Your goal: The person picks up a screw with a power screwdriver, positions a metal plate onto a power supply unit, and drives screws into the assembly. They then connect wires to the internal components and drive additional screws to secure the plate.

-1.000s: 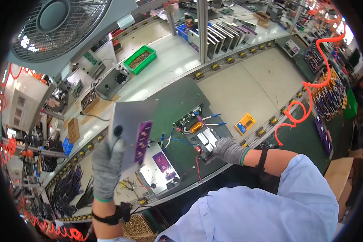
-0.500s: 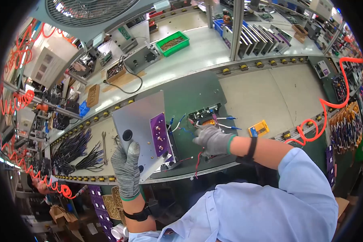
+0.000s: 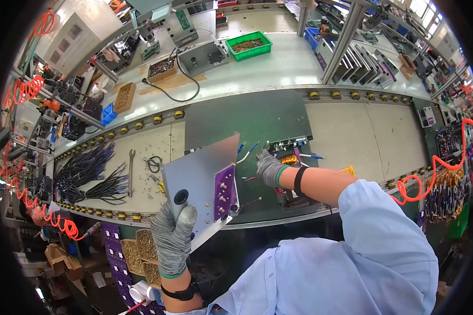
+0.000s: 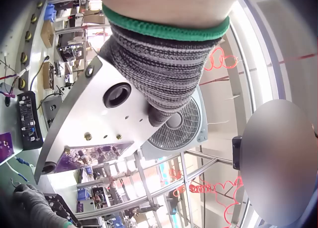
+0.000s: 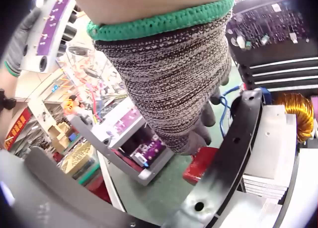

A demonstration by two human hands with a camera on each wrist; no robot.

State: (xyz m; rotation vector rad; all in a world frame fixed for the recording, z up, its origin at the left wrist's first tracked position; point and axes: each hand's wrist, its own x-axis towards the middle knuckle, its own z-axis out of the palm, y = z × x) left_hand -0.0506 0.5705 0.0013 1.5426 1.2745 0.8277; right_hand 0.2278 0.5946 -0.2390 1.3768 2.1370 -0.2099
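My gloved left hand [image 3: 174, 236] grips the lower left corner of a bent grey metal panel [image 3: 194, 168], thumb on its face beside a round black grommet [image 3: 181, 197]. A purple circuit board [image 3: 223, 194] is fixed to the panel, which is held tilted above the bench. My gloved right hand [image 3: 270, 169] is at the left side of a black-framed electronic unit [image 3: 295, 140] with a copper coil [image 3: 288, 159]. Its fingers point down near blue wires [image 5: 226, 101] and a red part [image 5: 199, 164]; I cannot tell whether they pinch a wire.
A dark green board [image 3: 247, 113] lies under the work. To the left are bundled black cables [image 3: 94, 173], a wrench [image 3: 131, 173] and pliers [image 3: 160, 184]. A green bin [image 3: 248, 46] stands behind, upright panels [image 3: 360, 63] at back right. A red coiled hose [image 3: 431, 168] hangs at right.
My right hand has moved from on top of the electronic unit to its left side, near the wires. The left hand still holds the panel, now lower and tilted differently. The head view has turned.
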